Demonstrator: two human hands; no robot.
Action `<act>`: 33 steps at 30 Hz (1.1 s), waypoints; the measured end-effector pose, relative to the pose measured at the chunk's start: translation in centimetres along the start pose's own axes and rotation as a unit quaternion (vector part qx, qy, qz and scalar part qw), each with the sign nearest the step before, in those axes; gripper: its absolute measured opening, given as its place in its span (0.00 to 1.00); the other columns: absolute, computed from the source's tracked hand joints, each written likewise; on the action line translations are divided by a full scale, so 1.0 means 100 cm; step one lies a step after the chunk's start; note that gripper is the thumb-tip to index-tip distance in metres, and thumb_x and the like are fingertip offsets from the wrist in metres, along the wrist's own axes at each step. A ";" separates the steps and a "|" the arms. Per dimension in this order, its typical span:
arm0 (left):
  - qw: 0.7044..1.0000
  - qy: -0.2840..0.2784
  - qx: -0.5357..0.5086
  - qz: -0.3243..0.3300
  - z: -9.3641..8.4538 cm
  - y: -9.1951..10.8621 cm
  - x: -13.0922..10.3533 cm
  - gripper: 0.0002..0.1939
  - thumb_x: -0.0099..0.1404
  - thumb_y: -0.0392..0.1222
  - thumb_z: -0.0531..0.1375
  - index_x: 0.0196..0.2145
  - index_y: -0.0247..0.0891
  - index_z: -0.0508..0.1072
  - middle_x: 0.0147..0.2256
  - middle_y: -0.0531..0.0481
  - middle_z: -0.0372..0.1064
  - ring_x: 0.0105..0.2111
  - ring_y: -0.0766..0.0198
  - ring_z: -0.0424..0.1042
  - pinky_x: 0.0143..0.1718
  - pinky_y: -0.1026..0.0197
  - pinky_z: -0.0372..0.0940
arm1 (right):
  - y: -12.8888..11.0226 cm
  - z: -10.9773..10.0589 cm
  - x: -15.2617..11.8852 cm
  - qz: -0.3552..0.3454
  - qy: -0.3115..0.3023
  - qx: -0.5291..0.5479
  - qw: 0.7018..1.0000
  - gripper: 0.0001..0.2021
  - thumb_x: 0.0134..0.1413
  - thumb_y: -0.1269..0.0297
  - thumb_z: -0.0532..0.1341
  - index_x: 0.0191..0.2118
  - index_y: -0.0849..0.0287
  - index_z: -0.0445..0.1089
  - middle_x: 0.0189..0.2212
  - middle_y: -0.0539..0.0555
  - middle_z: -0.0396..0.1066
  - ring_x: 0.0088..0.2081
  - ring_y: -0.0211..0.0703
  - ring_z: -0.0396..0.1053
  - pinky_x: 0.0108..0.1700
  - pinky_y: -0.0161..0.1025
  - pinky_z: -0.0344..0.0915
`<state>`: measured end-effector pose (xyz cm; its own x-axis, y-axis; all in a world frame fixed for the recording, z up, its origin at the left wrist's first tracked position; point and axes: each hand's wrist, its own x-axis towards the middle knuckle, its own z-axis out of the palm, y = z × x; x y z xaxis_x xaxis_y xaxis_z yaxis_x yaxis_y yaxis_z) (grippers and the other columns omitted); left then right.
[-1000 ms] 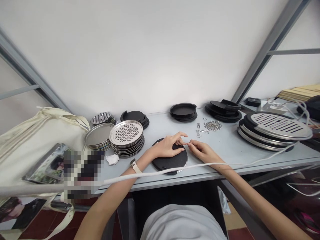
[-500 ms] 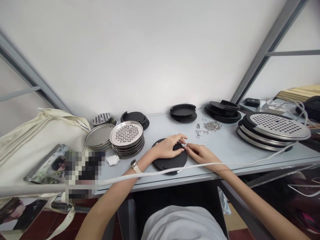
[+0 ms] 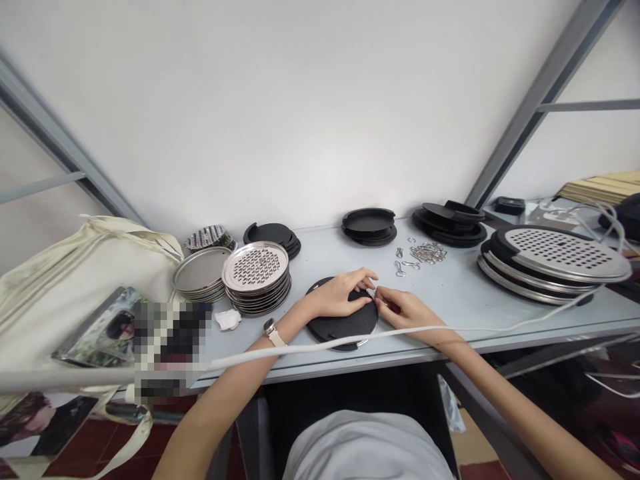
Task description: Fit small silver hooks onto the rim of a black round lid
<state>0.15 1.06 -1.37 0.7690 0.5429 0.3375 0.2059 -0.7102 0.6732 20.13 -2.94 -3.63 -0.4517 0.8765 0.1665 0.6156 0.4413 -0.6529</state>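
A round black disc (image 3: 336, 331) with a thin metallic line at its edge lies flat on the grey-blue table near the front. My left hand (image 3: 345, 292) is on top of it, thumb and bent fingers gripping near the disc's right edge. At that edge my right hand (image 3: 403, 309) has its thumb and forefinger pinched on a small metal clip (image 3: 371, 292), mostly hidden by the fingertips. Beyond the hands are a heap of small metal clips (image 3: 428, 253) and a few loose ones (image 3: 399, 268).
Left of the disc stand stacked grater plates (image 3: 256, 268), plain metal discs (image 3: 201, 272) and a crumpled white tissue (image 3: 229, 320). Black round parts (image 3: 369, 225) line the wall. Larger perforated discs (image 3: 560, 257) are piled at right. A white cable (image 3: 320, 345) crosses in front.
Both hands stay at the disc's right edge with almost the same grip; the right fingers have shifted slightly. The whole view has moved a little.
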 end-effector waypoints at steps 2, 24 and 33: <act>1.000 0.001 -0.001 -0.002 0.000 0.001 0.000 0.22 0.60 0.32 0.57 0.52 0.38 0.58 0.44 0.44 0.68 0.42 0.63 0.69 0.47 0.57 0.64 | 0.000 0.000 0.000 -0.002 0.000 -0.002 1.000 0.11 0.58 0.61 0.49 0.26 0.58 0.57 0.20 0.46 0.56 0.23 0.34 0.54 0.26 0.32 0.52; 1.000 0.001 -0.013 0.005 0.000 0.001 0.000 0.19 0.60 0.31 0.56 0.50 0.36 0.61 0.45 0.43 0.67 0.43 0.63 0.69 0.47 0.57 0.65 | -0.002 0.002 -0.001 -0.003 0.018 -0.032 0.999 0.07 0.56 0.64 0.50 0.28 0.58 0.59 0.22 0.48 0.62 0.23 0.36 0.58 0.27 0.33 0.55; 1.000 0.003 -0.013 0.003 0.001 0.001 0.001 0.19 0.60 0.31 0.56 0.49 0.37 0.62 0.45 0.43 0.66 0.43 0.62 0.69 0.47 0.56 0.65 | -0.001 0.005 0.001 -0.012 0.032 -0.073 0.997 0.08 0.56 0.65 0.49 0.27 0.57 0.60 0.22 0.49 0.63 0.23 0.37 0.59 0.28 0.34 0.54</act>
<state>0.25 1.04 -1.35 0.7663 0.5413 0.3461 0.1854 -0.7021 0.6875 19.70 -3.03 -3.87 -0.4285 0.8737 0.2305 0.6951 0.4817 -0.5336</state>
